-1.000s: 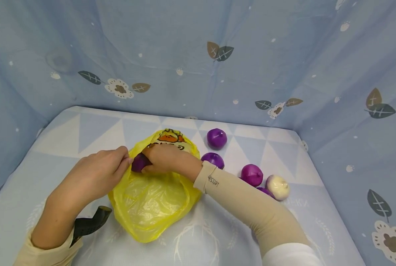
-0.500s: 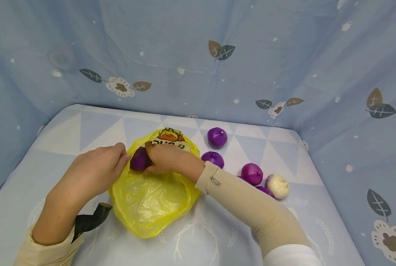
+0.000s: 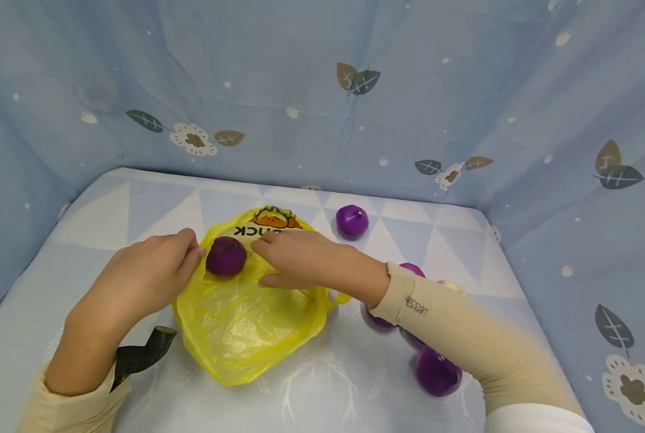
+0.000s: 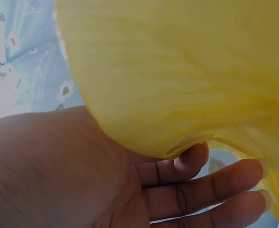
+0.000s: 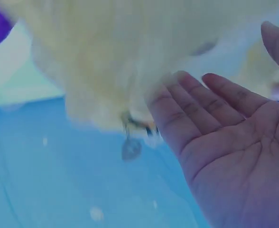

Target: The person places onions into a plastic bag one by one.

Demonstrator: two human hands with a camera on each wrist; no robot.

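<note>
A yellow plastic bag (image 3: pixel 249 337) with a printed duck lies with its mouth spread wide. My left hand (image 3: pixel 144 279) pinches the bag's left rim; in the left wrist view, thumb and index finger close on the yellow film (image 4: pixel 168 95) while the other fingers extend. Inside the bag, near that rim, sits a purple onion (image 3: pixel 226 257). My right hand (image 3: pixel 306 258) is over the bag's right side, apart from that onion, holding nothing. In the right wrist view, its palm and fingers (image 5: pixel 187 109) are stretched out beside the blurred bag.
One purple onion (image 3: pixel 352 221) lies behind the bag's right side. Another purple onion (image 3: pixel 438 371) and several more lie around and beneath the right forearm, partly hidden, with a whitish onion (image 3: pixel 455 287) just showing. A patterned blue curtain (image 3: pixel 279 90) hangs behind the table.
My right hand has let go of the purple onion inside the bag and drawn back to the right, fingers straightened. The left hand keeps its hold on the rim.
</note>
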